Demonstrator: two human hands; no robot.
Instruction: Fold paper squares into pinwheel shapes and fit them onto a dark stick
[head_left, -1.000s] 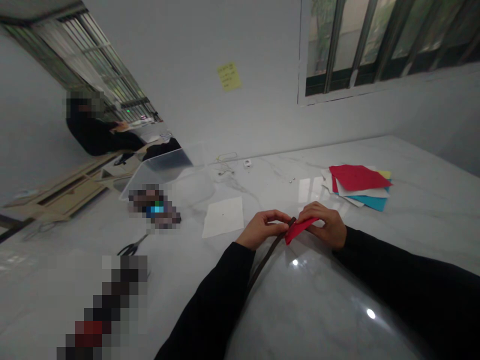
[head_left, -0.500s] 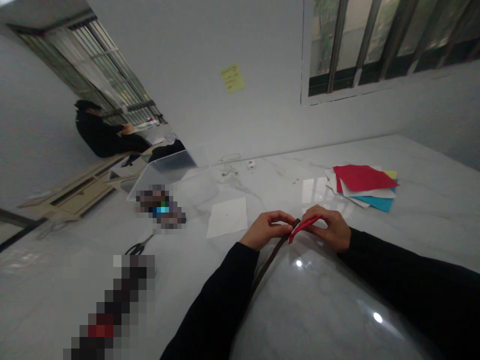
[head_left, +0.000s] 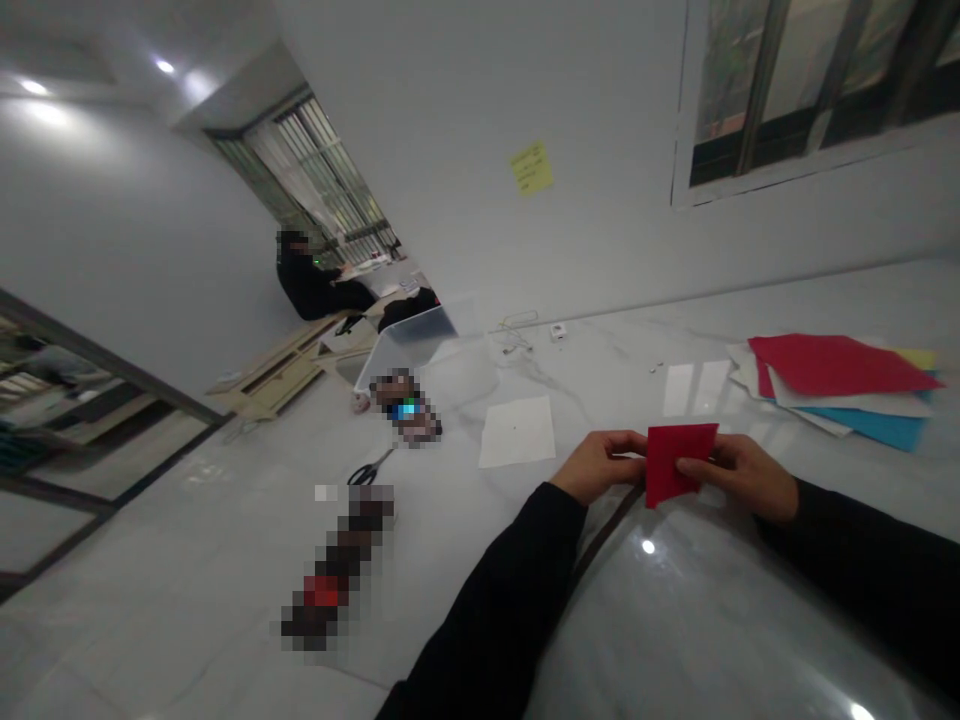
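A small red square piece, paper or felt, faces me, pinched at its right side by my right hand with the thumb on its front. My left hand is closed at the piece's left edge, around the top of a thin brown strip. Fingertips of the left hand and the strip's upper end are hidden behind the red piece. From there the strip runs down along my left sleeve. On the table, left of my hands, lies a white square sheet with a small dark dot.
Red, white, blue and yellow sheets are stacked at the right. Black-handled scissors lie at the left, between two blurred-out items. A clear plastic bin, a cable and a small white block stand farther back. A person sits far off.
The red piece has turned from nearly edge-on to face me and now covers the strip's end. My view has swung left, so everything sits farther right.
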